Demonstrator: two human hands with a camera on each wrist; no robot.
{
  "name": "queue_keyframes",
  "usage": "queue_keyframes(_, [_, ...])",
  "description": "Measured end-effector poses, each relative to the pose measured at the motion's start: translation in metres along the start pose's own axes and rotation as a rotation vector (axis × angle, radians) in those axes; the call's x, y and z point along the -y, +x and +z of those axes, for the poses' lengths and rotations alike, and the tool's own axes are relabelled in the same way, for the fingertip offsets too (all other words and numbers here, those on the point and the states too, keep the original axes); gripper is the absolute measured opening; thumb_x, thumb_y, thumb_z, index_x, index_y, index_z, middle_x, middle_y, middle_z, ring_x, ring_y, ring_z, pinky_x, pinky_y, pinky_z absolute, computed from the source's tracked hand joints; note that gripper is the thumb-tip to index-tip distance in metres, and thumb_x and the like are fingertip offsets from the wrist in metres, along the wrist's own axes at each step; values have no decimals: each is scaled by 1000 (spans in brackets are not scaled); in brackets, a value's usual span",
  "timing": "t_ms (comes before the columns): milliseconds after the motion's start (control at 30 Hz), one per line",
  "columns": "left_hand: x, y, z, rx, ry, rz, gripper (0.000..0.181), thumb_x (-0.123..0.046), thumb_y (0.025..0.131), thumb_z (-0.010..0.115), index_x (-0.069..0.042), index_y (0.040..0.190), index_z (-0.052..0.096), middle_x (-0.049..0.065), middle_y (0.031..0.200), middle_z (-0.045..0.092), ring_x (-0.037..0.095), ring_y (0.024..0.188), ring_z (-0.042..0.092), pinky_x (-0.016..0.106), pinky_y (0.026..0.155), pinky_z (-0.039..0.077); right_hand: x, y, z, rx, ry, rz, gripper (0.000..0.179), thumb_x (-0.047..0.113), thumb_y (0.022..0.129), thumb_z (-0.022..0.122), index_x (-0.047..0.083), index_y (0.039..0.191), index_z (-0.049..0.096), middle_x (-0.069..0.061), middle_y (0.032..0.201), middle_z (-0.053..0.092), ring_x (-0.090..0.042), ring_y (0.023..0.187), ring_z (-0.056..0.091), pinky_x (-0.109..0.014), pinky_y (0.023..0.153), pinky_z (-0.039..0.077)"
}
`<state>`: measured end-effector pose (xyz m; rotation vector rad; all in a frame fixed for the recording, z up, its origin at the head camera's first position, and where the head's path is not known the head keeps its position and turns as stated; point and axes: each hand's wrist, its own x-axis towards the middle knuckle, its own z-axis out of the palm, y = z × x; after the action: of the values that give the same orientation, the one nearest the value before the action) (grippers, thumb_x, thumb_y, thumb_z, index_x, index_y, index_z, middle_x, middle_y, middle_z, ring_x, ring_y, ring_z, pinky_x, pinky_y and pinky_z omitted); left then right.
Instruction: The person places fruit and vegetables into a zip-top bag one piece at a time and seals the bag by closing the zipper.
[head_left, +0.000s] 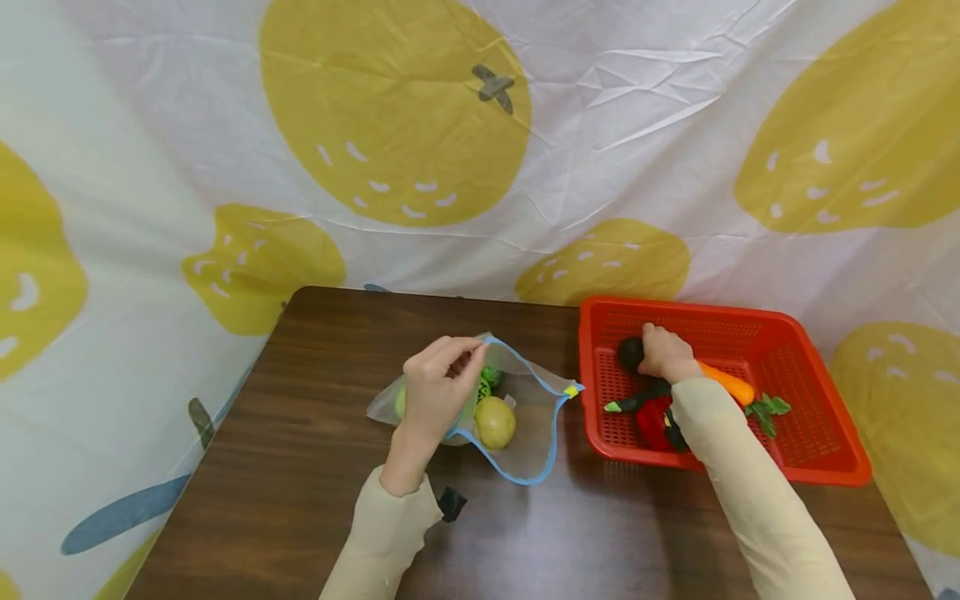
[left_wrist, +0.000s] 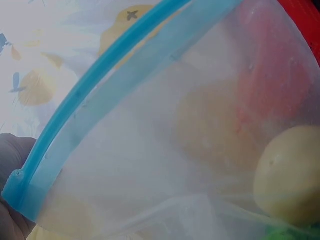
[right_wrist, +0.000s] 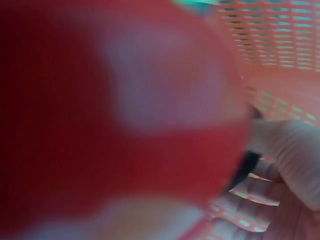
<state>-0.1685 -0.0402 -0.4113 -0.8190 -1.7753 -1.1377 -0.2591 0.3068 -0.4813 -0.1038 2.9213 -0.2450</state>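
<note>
My left hand [head_left: 435,396] pinches the blue-edged rim of a clear zip bag [head_left: 529,481], whose mouth gapes to the right. Inside the bag lie a yellow potato-like ball [head_left: 495,422], green textured pieces [head_left: 491,377] and a pale green piece [head_left: 399,403]. The left wrist view shows the blue rim [left_wrist: 85,92] against the fingers. Down in the red basket, my right hand [head_left: 666,352] has thumb and fingers around a dark round fruit [head_left: 630,355]. A blurred red pepper [right_wrist: 165,95] hides much of the right wrist view.
The red basket [head_left: 720,310] also holds an orange carrot [head_left: 729,384] with leaves, a red pepper [head_left: 654,423] and a long dark vegetable [head_left: 637,399] with a green tip. A printed curtain [head_left: 570,167] hangs behind the brown table [head_left: 300,467].
</note>
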Motion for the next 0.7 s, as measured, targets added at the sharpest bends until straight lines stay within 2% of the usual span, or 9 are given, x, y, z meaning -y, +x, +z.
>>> queue_keyframes(167, [2,-1,-1,2,7,-10,4,7,74,71,4,75,69,8,60,57,12,48,50,18,44,44,-1,1,7,-37,-4,23,64,17,74,76,-13,117,41,-35,116,47,-49,101,49,-59,77,47])
queue_keyframes(400, [1,-1,-1,-2,4,-19,6,9,74,71,3,75,69,8,60,57,12,48,51,18,44,44,-8,-1,2,-50,37,24,67,23,72,78,-11,118,42,-33,115,49,-47,99,53,-56,76,48])
queue_keyframes(567, [0,-1,-1,-3,-1,-18,6,10,74,71,4,76,69,9,60,57,13,47,51,19,43,44,-8,-11,-14,-109,166,-6,68,25,76,74,-11,123,41,-32,116,50,-46,99,53,-56,79,46])
queue_keyframes(700, [0,-1,-1,4,8,-16,5,9,74,71,4,75,69,9,60,57,13,47,51,19,43,44,1,-31,-32,-183,318,-40,65,24,79,72,-10,124,41,-30,113,51,-44,96,53,-54,80,45])
